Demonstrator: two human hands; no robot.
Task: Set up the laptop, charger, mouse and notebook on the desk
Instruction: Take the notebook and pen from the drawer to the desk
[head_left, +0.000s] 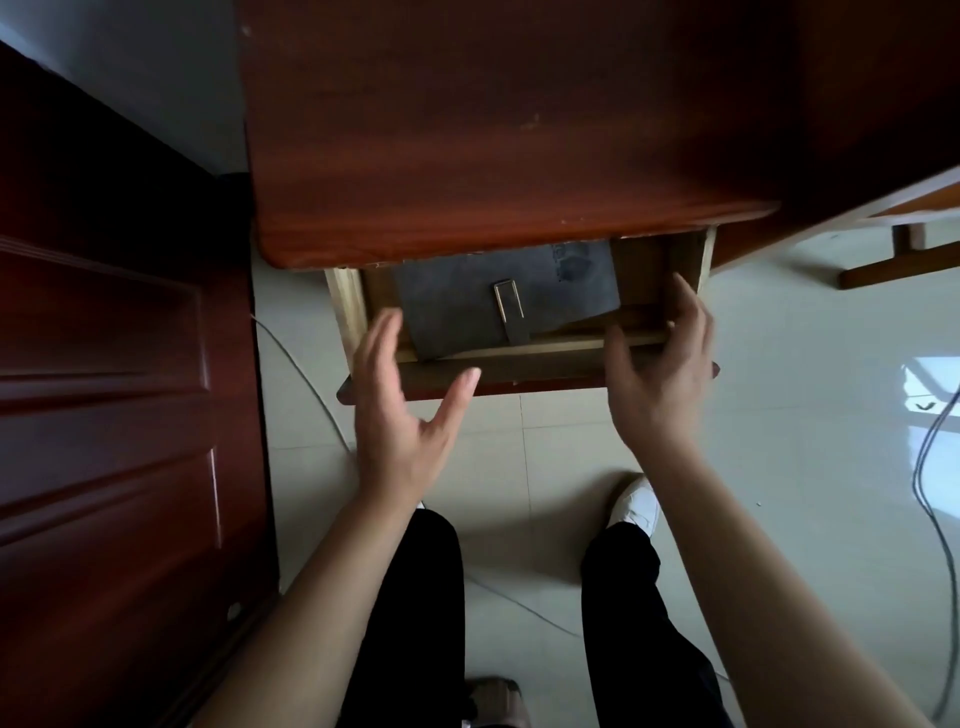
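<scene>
A grey notebook (467, 301) with a strap and metal loop clasp lies flat in the pulled-out wooden drawer (540, 364) under the reddish-brown desk (493, 130). Its far part is hidden under the desk top. My left hand (405, 410) hovers open over the drawer's front left corner, fingers near the notebook's left edge. My right hand (660, 369) is open over the drawer's right end, fingertips by the right wall. Neither hand holds anything. No laptop, charger or mouse is in view.
A dark red panelled door (114, 389) stands close on the left. A thin white cable (306, 379) runs over the pale tiled floor, and dark cables (930, 467) lie at the right. A wooden furniture leg (904, 260) sits at the upper right. My legs and white shoe are below.
</scene>
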